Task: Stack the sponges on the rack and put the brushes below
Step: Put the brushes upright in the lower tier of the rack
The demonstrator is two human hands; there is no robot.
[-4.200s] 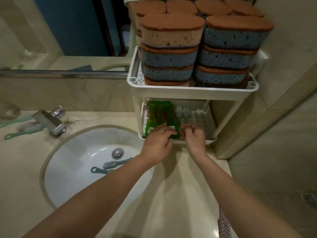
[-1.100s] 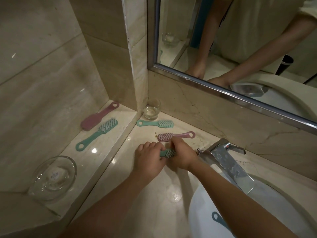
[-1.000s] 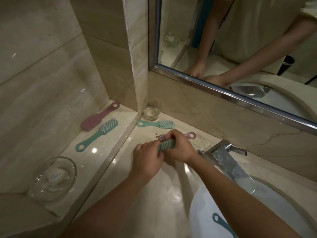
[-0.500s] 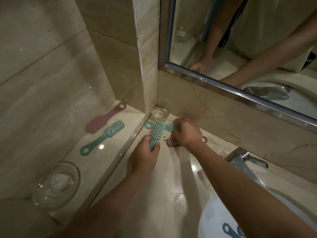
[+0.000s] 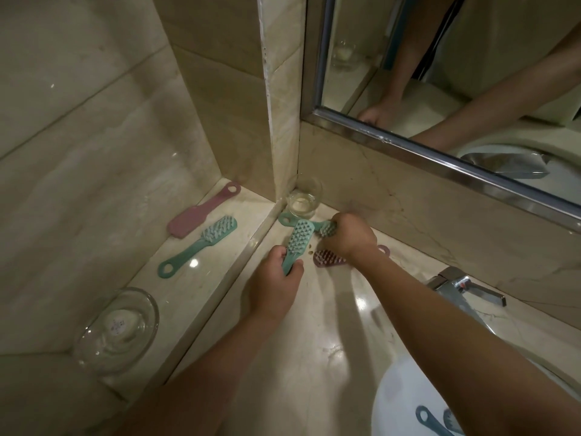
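My left hand (image 5: 274,286) grips the handle of a teal brush (image 5: 298,239), bristles up, just above the counter. My right hand (image 5: 353,238) closes its fingers on the bristle end of a second teal brush (image 5: 287,219) lying by the wall. A pink brush (image 5: 327,258) lies on the counter under my right wrist, partly hidden. On the raised ledge to the left lie another pink brush (image 5: 201,210) and a teal brush (image 5: 201,244). A blue brush (image 5: 431,420) lies in the sink. The rack and sponges are out of view.
A small glass (image 5: 304,196) stands in the corner just behind the brushes. A glass bowl (image 5: 117,330) sits on the ledge at the near left. The chrome tap (image 5: 462,286) is to the right, the white sink basin (image 5: 405,401) at the lower right, and a mirror (image 5: 440,73) above.
The view turned from the rack to the counter's left corner. My left hand took the teal brush; my right hand left it and reached back to the second teal brush by the glass.
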